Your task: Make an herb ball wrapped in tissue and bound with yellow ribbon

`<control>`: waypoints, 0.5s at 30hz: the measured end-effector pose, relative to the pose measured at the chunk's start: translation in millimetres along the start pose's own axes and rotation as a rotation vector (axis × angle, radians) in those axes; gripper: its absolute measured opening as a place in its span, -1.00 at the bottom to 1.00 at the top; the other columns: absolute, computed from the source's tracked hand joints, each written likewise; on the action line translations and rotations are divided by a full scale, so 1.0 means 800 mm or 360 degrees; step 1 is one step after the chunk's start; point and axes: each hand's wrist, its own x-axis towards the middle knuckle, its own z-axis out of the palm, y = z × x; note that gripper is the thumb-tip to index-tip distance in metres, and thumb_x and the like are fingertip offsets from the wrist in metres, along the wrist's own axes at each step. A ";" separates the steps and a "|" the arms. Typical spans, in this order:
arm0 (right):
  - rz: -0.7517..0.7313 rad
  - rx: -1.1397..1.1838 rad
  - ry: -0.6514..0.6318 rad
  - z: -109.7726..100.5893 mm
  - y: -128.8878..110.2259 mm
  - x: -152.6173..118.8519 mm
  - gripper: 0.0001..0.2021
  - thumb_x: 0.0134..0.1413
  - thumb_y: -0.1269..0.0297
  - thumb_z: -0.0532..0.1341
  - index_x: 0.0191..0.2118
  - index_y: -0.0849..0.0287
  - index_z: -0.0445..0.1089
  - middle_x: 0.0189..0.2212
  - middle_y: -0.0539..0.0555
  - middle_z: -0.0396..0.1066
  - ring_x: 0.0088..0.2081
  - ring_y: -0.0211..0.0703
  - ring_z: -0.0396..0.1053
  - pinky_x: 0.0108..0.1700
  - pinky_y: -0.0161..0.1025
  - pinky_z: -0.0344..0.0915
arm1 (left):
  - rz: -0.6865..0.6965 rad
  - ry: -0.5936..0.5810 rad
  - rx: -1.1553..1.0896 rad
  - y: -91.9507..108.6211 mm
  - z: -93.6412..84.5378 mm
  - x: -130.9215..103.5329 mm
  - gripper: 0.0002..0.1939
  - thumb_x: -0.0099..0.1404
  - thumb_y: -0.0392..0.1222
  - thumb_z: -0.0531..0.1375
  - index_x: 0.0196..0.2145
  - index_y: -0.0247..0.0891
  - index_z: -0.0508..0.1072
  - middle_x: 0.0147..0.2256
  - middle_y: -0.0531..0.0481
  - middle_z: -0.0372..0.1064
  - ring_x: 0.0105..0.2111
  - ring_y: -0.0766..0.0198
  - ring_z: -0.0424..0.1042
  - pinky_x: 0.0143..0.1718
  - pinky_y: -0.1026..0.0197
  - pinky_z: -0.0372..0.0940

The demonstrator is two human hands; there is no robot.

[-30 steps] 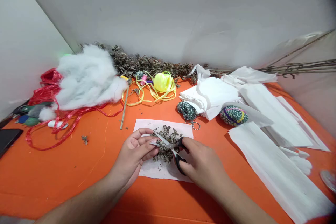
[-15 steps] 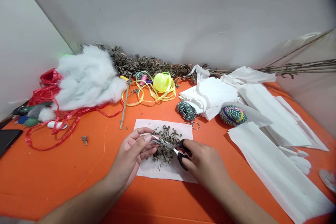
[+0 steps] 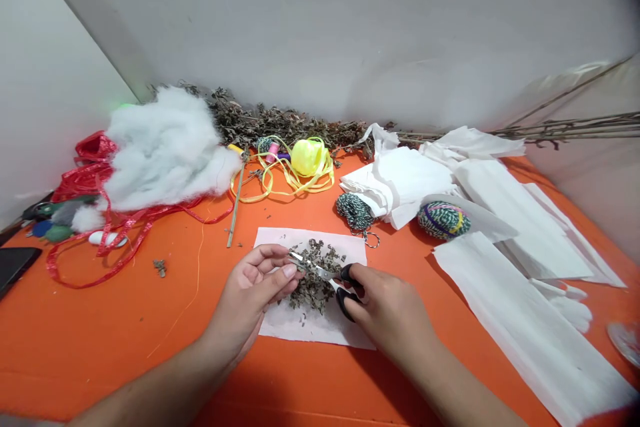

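In my right hand (image 3: pixel 387 303) are scissors (image 3: pixel 327 275) with black handles, fingers and thumb through the loops. Their blades point left, a little apart, toward the fingertips of my left hand (image 3: pixel 260 283). That hand pinches a small piece of dried leaf (image 3: pixel 299 267), partly hidden by the fingers and blades. Below both hands a pile of crumbled dried leaves (image 3: pixel 320 293) lies on a white cloth square (image 3: pixel 345 332). Some white stuffing shows under the pile's near side.
Behind lie white fluffy stuffing (image 3: pixel 167 153), red ribbon (image 3: pixel 137 217), yellow ribbon (image 3: pixel 310 160) and dried stalks (image 3: pixel 295 125). To the right are folded white cloths (image 3: pixel 415 177), a green-and-white cord bundle (image 3: pixel 354 212), a wound yarn ball (image 3: pixel 444 220) and a long cloth strip (image 3: pixel 525 320).
The scissor blades have shifted slightly up and open a little wider near my left fingertips. My left thumb has moved slightly right and down. The rest stays put.
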 end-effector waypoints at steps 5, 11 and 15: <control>-0.0078 -0.0191 0.0319 0.004 0.007 -0.004 -0.90 -0.07 0.45 0.22 -0.42 0.11 0.32 -0.52 -0.07 0.47 -0.50 -0.21 0.37 -0.51 -0.32 -0.13 | -0.0119 -0.0112 0.0024 -0.002 0.001 0.001 -0.67 0.06 -0.21 0.44 -0.20 -0.23 0.53 -0.31 0.04 0.52 -0.32 0.28 0.59 -0.30 0.38 0.48; -0.0220 -0.0437 0.0510 0.005 0.005 -0.008 -0.91 -0.05 0.44 0.21 -0.45 0.12 0.29 -0.57 -0.06 0.42 -0.54 -0.20 0.35 -0.51 -0.24 -0.14 | 0.0002 -0.0235 0.0231 -0.005 0.001 0.010 -0.56 0.01 -0.21 0.48 -0.14 -0.21 0.51 -0.32 0.05 0.50 -0.37 0.41 0.52 -0.29 0.43 0.41; -0.0325 -0.0522 0.0616 0.001 -0.003 -0.010 -0.88 0.00 0.43 0.20 -0.49 0.12 0.27 -0.63 -0.07 0.35 -0.58 -0.21 0.30 -0.50 -0.22 -0.13 | 0.0057 -0.0176 0.0431 -0.005 0.003 0.014 -0.62 -0.05 -0.22 0.49 -0.26 -0.27 0.51 -0.39 0.05 0.49 -0.46 0.42 0.48 -0.40 0.44 0.35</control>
